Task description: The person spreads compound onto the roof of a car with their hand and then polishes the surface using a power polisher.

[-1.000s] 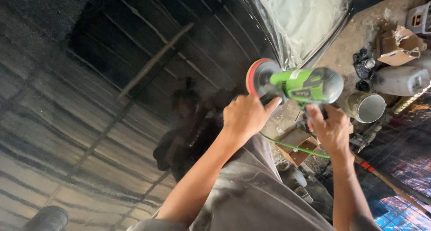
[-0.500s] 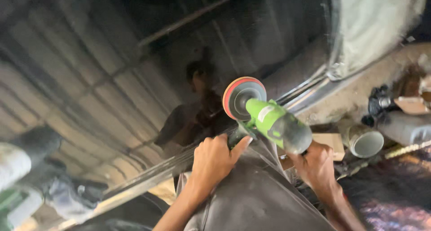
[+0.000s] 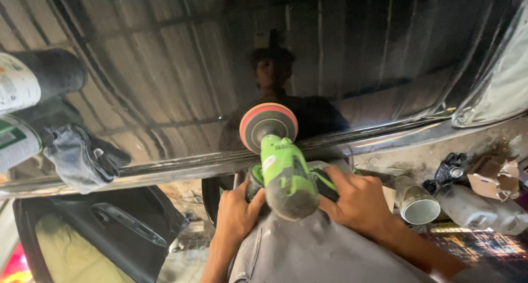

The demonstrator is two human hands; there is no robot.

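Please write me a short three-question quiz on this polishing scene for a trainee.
1. True or false: both hands grip the green polisher.
2. What does the round pad rest against?
A. a wooden plank
B. the glossy black panel
C. the metal can
3. What lies on the panel at the left, beside the spray cans?

Key
1. True: the left hand holds the side handle and the right hand holds the other side of the body.
2. B.
3. A dark cloth.
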